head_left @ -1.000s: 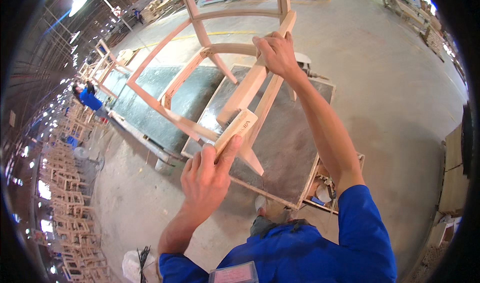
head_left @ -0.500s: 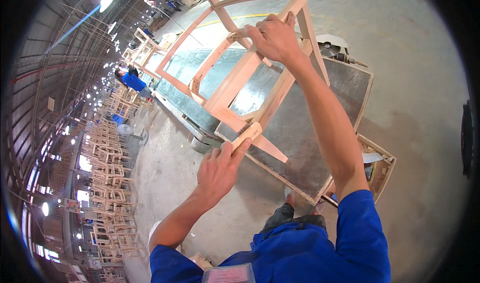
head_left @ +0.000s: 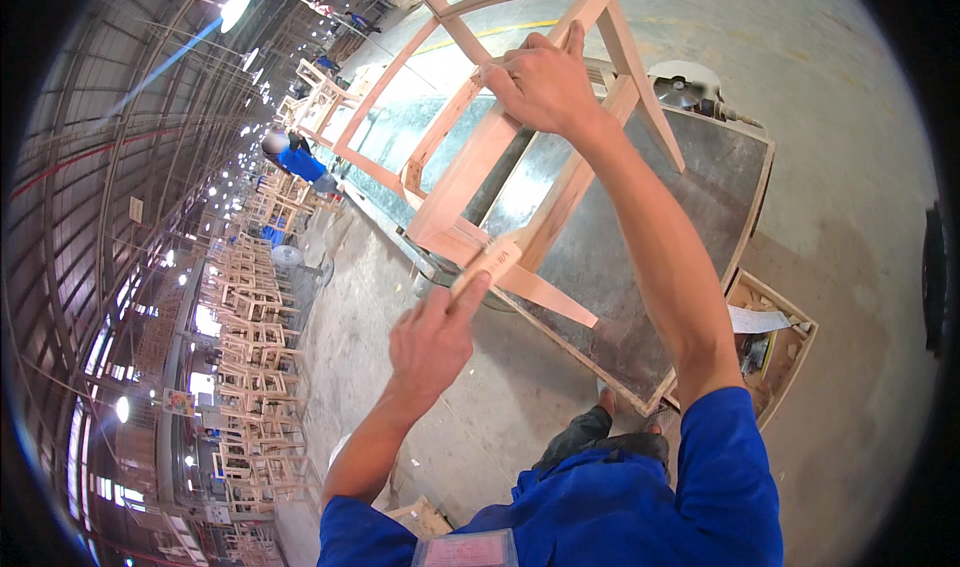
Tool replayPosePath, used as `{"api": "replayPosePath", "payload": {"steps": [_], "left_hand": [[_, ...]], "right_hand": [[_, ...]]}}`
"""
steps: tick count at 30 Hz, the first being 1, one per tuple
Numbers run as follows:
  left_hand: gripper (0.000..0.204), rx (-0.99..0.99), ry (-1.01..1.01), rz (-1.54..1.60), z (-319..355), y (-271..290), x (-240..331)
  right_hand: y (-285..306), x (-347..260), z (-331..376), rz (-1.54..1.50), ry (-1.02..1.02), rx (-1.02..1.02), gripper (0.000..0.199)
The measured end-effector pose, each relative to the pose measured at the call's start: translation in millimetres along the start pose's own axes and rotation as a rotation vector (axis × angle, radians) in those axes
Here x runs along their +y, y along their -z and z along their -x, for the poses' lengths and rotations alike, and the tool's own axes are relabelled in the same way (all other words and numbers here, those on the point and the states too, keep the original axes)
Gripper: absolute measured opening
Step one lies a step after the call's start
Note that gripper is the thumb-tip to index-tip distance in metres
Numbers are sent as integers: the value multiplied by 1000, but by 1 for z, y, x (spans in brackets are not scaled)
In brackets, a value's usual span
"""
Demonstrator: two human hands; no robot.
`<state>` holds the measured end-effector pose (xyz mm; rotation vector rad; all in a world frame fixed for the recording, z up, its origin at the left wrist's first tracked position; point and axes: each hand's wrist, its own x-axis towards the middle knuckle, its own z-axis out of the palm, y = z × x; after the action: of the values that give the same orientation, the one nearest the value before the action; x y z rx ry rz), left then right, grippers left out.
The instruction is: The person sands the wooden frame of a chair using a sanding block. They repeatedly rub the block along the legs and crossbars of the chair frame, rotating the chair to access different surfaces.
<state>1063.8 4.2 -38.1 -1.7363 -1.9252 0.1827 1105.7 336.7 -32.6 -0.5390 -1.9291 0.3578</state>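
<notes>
A bare wooden chair frame (head_left: 465, 182) lies tilted on a dark-topped workbench. My right hand (head_left: 545, 85) is closed over one of its thick rails, near the far end. In my left hand (head_left: 432, 339) is a wooden-handled brush (head_left: 488, 265), gripped by the handle with the thumb along it. The brush head meets the near corner of the frame, where a tapered leg (head_left: 550, 297) joins the rail; its bristles are mostly hidden now.
The workbench (head_left: 690, 197) has a raised wooden edge. A power tool with a round disc (head_left: 685, 89) sits at its far right. Below the near right side is an open wooden drawer (head_left: 775, 342) with paper inside. Stacked chair frames (head_left: 260, 367) and a person in blue (head_left: 300, 162) are at left.
The brush has shifted slightly left and tilted at the frame's near corner. My right hand keeps its hold on the rail. The whole view has swung a little.
</notes>
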Motion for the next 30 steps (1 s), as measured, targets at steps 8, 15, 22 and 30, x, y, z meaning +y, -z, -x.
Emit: {"api": "replayPosePath", "payload": {"steps": [8,15,22,30], "left_hand": [[57,208,137,-85,-10,20,-7],[62,70,-63,-151,-26,57,-26],[60,-193,-148,-291,-51,98,-20],[64,-258,-274,-331,-76,109,-23]], "right_hand": [[0,-1,4,-56,9,50,58],[-2,-1,4,-50,23,75,57],[1,0,2,-25,-2,28,60],[19,41,-21,4,95,-108,60]]}}
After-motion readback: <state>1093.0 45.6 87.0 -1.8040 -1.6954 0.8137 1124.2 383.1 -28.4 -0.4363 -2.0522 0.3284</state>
